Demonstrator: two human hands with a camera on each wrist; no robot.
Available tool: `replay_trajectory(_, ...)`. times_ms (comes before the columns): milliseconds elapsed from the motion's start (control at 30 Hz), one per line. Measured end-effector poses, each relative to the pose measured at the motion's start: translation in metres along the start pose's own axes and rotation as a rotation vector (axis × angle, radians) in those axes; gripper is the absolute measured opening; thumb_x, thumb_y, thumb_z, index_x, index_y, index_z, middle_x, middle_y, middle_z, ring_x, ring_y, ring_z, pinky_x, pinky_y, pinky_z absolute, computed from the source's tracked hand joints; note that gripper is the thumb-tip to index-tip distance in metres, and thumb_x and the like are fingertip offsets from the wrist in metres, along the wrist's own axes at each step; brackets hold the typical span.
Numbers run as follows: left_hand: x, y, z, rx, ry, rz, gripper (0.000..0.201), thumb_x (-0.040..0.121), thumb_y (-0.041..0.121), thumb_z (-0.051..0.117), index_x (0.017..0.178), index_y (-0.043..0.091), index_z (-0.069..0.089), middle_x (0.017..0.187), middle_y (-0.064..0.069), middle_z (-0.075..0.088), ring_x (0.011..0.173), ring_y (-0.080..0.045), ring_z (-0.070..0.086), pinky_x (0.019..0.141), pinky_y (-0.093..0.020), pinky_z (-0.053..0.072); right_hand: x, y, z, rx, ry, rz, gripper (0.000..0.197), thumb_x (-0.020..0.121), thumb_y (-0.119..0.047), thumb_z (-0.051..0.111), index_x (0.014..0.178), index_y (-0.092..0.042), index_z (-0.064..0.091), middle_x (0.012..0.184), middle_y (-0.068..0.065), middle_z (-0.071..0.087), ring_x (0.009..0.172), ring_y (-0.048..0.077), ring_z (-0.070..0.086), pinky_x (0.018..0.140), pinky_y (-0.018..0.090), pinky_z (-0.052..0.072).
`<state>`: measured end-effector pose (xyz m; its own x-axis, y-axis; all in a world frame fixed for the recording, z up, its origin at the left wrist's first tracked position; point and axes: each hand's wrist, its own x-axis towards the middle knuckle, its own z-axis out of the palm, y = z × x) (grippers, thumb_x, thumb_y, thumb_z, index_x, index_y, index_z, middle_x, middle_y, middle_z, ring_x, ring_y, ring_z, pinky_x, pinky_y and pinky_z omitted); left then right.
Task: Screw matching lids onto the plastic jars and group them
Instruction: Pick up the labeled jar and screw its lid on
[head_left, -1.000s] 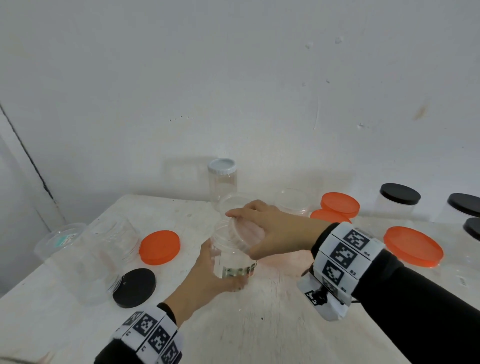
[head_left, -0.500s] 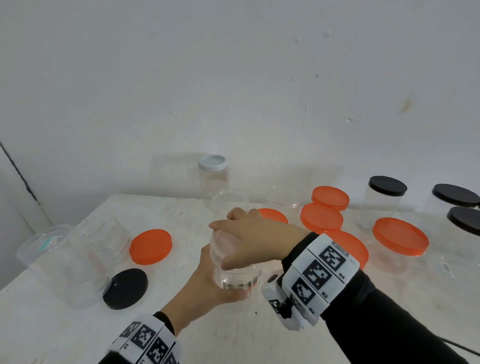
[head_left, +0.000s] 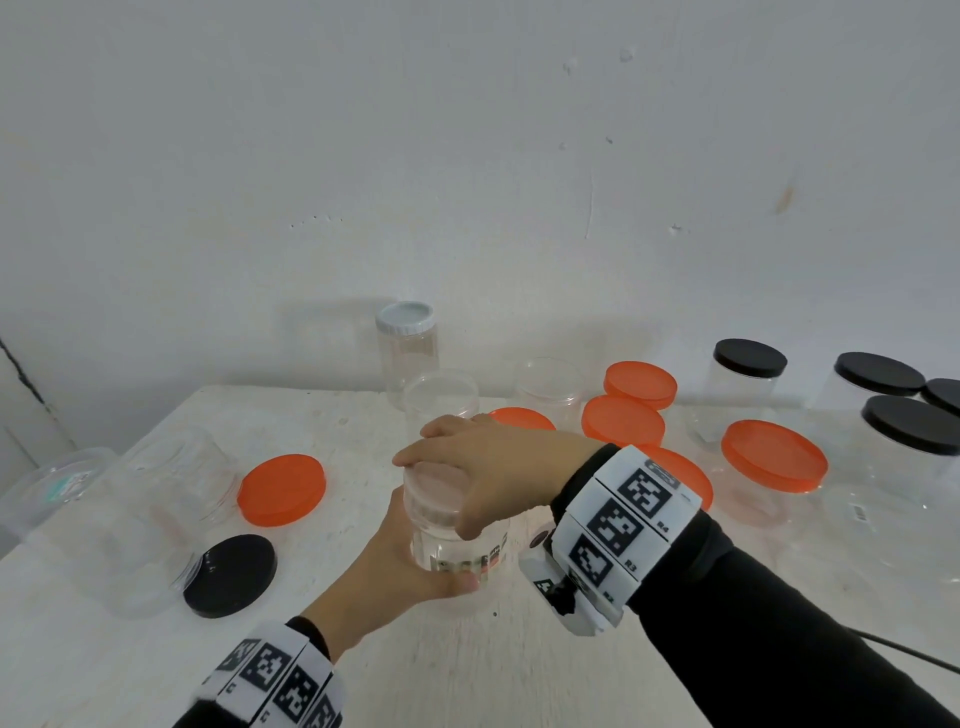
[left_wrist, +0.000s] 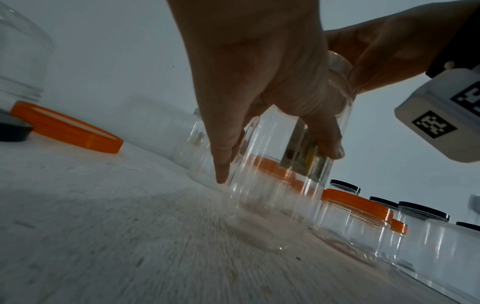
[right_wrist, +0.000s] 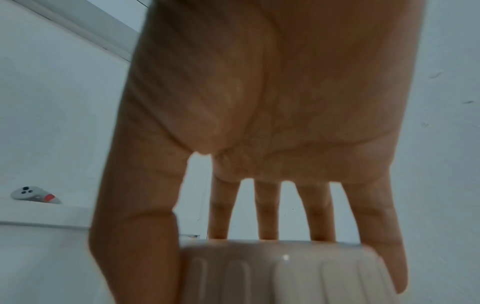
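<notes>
A small clear plastic jar (head_left: 460, 551) (left_wrist: 275, 197) with a label stands on the white table near the middle. My left hand (head_left: 410, 566) (left_wrist: 262, 115) grips its body from the near side, thumb and fingers wrapped round it. A ribbed whitish lid (head_left: 434, 486) (right_wrist: 283, 271) sits on the jar's mouth. My right hand (head_left: 483, 467) (right_wrist: 259, 185) comes from the right and grips this lid from above, thumb on the near side and fingers over the far rim.
A loose orange lid (head_left: 281, 489) and a black lid (head_left: 231, 574) lie at the left beside open clear jars (head_left: 171, 499). A white-lidded jar (head_left: 408, 348) stands at the back. Orange-lidded jars (head_left: 774, 462) and black-lidded jars (head_left: 748, 379) crowd the right.
The lid, tilted over the jar's mouth a second ago, now sits level on it under my right hand. My left hand stays round the jar. The view has shifted slightly.
</notes>
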<state>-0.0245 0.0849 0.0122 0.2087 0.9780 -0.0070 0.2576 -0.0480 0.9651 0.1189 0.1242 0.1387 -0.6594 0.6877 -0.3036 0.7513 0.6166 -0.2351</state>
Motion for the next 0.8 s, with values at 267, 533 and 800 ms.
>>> replay_trajectory(267, 0.006, -0.013, -0.002, 0.004, -0.009, -0.001, 0.102, 0.063, 0.008, 0.088, 0.137, 0.038, 0.025, 0.134, 0.014, 0.047, 0.116, 0.009, 0.050, 0.083, -0.009, 0.048, 0.002, 0.004, -0.002, 0.002, 0.023, -0.010, 0.085, 0.078, -0.029, 0.075, 0.148, -0.039, 0.027, 0.145, -0.005, 0.031, 0.125, 0.023, 0.041, 0.100, 0.038, 0.043)
replay_trajectory(533, 0.006, -0.010, -0.003, 0.051, -0.034, -0.009, 0.107, 0.067, 0.012, 0.087, 0.145, 0.032, 0.016, 0.140, 0.015, 0.040, 0.126, 0.001, 0.043, 0.091, -0.010, 0.043, 0.005, 0.004, -0.007, -0.016, -0.002, -0.030, 0.083, 0.077, -0.031, 0.077, 0.145, -0.038, 0.031, 0.138, -0.005, 0.036, 0.122, 0.020, 0.043, 0.094, 0.033, 0.042)
replay_trajectory(800, 0.008, -0.015, -0.004, 0.022, -0.038, 0.019, 0.106, 0.065, 0.013, 0.088, 0.138, 0.040, 0.017, 0.135, 0.019, 0.041, 0.115, 0.017, 0.045, 0.083, -0.003, 0.043, 0.005, 0.004, -0.013, -0.034, -0.045, -0.079, 0.079, 0.076, -0.027, 0.080, 0.142, -0.039, 0.038, 0.139, -0.007, 0.036, 0.127, 0.017, 0.037, 0.102, 0.037, 0.041)
